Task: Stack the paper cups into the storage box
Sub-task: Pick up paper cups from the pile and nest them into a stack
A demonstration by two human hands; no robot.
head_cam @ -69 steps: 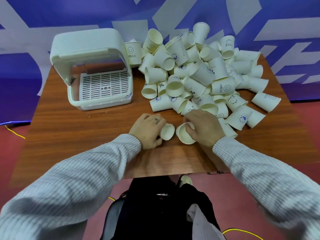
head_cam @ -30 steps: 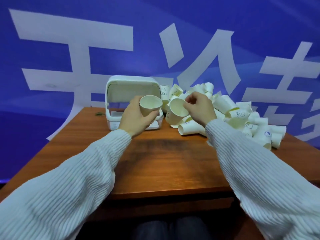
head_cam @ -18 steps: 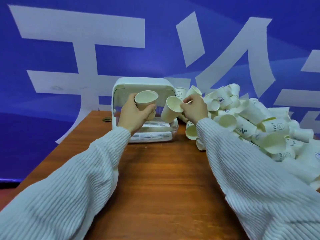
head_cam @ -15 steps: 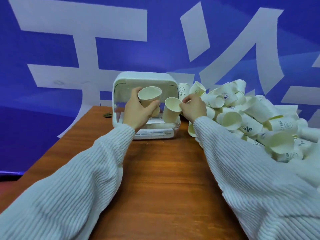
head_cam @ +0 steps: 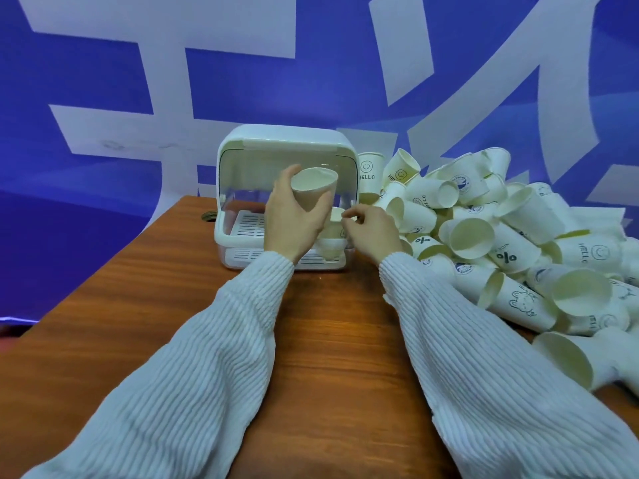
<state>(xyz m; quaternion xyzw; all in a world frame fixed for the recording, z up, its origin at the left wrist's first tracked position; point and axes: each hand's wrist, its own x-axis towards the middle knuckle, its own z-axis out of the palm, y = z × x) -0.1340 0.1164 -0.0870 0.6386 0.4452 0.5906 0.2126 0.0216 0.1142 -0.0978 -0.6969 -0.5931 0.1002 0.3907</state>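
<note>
A: How far along was it?

B: Barely begun. The heap of loose paper cups filled the right of the frame on the table, nearly all still to go. The storage box, centre frame, stood open, its slatted floor bare on the left.

A: And the hands?

B: The left hand had its fingers wrapped round an upright cup, held in front of the opening. The right hand pinched the rim of a second cup low at the box's right front; whether it had let go, I couldn't tell.
</note>
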